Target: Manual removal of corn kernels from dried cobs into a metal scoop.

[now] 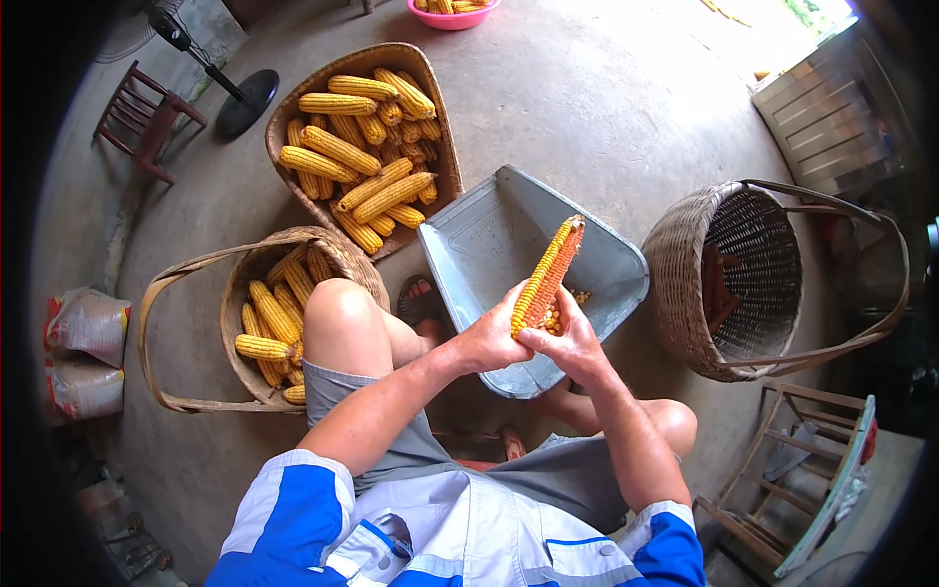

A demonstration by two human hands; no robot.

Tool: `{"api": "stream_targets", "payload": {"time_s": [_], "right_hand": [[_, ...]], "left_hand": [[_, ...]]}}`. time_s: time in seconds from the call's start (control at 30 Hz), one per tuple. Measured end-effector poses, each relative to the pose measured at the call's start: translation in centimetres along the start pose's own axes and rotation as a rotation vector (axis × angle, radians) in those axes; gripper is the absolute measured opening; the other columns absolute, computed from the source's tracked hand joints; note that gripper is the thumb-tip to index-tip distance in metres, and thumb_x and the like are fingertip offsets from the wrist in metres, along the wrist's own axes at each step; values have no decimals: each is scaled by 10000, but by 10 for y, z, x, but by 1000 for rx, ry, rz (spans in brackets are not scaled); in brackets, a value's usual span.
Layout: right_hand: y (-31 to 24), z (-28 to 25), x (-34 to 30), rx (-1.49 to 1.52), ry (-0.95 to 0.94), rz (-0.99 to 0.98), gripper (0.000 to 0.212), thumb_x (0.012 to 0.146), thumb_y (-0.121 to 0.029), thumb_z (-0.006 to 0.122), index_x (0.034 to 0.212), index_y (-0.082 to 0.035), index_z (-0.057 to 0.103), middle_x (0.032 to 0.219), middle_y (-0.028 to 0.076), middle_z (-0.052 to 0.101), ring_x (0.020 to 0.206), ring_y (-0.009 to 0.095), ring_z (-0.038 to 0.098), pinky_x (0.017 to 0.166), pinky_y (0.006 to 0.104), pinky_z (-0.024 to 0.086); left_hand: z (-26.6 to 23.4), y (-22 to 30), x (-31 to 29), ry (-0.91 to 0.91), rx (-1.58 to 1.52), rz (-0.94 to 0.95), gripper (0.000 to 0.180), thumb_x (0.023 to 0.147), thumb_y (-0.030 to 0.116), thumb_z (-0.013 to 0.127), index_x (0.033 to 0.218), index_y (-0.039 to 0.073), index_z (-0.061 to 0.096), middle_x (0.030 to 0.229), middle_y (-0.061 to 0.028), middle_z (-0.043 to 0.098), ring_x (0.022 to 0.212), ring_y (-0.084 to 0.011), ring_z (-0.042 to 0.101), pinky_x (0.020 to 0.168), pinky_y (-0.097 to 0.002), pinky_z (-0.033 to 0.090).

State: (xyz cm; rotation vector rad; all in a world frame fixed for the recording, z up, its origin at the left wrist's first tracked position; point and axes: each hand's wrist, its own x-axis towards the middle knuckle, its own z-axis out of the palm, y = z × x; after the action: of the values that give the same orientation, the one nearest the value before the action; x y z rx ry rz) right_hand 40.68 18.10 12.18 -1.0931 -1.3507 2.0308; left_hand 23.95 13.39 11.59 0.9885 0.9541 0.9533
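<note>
Head: cob (549, 274) seemingly between fingers (570, 318)

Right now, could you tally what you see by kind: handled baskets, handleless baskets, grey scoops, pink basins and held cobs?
Handled baskets: 2
Handleless basket: 1
Grey scoop: 1
Pink basin: 1
Held cob: 1
Total: 6

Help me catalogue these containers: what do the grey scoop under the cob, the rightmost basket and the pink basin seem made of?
Grey scoop: probably sheet metal, smooth and satin-like; thin edges and pale sheen suggest it.
Rightmost basket: woven plant strips, perhaps bamboo, matte brown; the crossing weave shows.
Pink basin: likely plastic, smooth; bright, even colour hints so, though partly out of frame.
</note>
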Motion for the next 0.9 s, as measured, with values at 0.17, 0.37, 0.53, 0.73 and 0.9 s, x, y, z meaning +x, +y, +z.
{"api": "stream_targets", "payload": {"time_s": [0.17,0.37,0.53,0.73,0.9], "right_hand": [[2,-6,0,36,-97,-42,926,804,-119,787,1510,8,202,1326,131,496,1213,189,539,1030,327,464],[-6,-12,-4,-33,-77,-35,888,832,-77,725,1522,2,171,1344,141,489,1223,205,540,1026,332,467],[-16,-8,-4,66,-88,-40,890,836,-85,737,1523,-4,177,1317,145,506,1186,221,566,997,349,488],[-19,-2,-3,37,-186,30,904,849,-96,760,1525,-12,165,1303,138,514,1158,207,584,963,348,509],[-5,-8,1,47,-189,-115,906,876,-51,704,1552,-28,101,1335,146,494,1135,197,591,960,345,497]], "left_hand": [[-6,-1,3,-23,46,25,895,729,-17,643,1501,30,193,1275,-132,504,1135,-211,566,958,-330,500],[-3,21,0,-107,-11,-134,841,769,98,655,1491,48,225,1112,-78,517,785,-106,565,610,-248,506],[-4,5,0,-99,-428,-199,549,1031,378,427,1477,107,257,985,-42,516,660,-104,505,539,-235,444],[0,4,0,-3,-288,-121,467,1071,391,331,1396,56,349,870,-29,543,544,-59,473,456,-198,398],[-2,-1,2,8,-249,-81,454,1072,397,332,1346,40,387,853,-33,552,518,-59,467,448,-199,403]]}}
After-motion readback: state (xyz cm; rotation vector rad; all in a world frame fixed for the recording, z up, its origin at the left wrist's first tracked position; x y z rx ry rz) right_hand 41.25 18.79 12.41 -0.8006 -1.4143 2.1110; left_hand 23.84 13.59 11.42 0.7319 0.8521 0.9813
